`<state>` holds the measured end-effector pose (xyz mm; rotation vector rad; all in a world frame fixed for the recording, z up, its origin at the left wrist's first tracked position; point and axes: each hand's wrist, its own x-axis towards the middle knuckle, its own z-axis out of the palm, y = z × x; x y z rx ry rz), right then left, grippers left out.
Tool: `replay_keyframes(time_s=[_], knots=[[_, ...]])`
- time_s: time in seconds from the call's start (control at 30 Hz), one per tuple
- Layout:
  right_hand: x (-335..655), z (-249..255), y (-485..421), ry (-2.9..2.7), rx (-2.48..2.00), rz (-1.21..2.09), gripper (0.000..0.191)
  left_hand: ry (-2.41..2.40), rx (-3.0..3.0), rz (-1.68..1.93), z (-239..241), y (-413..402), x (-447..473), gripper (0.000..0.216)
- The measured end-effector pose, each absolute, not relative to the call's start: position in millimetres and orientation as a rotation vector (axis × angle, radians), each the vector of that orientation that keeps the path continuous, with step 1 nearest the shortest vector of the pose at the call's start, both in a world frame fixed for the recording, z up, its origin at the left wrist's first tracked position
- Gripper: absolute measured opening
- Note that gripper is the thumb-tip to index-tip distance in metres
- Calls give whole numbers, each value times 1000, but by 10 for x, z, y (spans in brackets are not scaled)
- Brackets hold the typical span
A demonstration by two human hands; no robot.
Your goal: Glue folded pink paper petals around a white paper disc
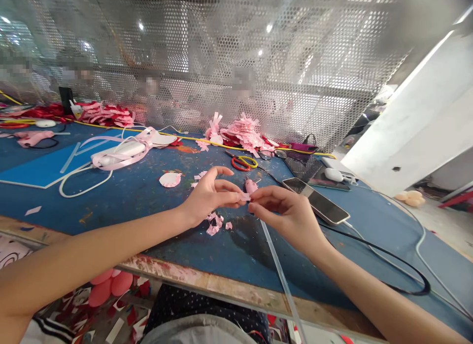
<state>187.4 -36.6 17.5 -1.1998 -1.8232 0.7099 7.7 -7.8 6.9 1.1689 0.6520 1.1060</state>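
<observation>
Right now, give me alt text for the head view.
The left hand pinches a small pink piece, with the right hand at its edge, over a blue table with pink scraps and red-and-yellow scissors.

No text, label, brand, number or sign can be read.

Perforated screen [207,48] behind blue worktable [207,253]

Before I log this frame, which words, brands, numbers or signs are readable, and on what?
None can be read.
Smartphone: no legible text on its screen.
Held pink strip: no visible print.
Pink glue gun near the strip: too small to tell any marking.
</observation>
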Motion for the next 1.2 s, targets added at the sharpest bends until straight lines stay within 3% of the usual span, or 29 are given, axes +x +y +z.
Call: replay_keyframes(time_s=[1.2], knots=[[1891, 169, -399, -1998, -1144, 474, 14, 623, 1625, 1160, -39, -105, 55, 42]])
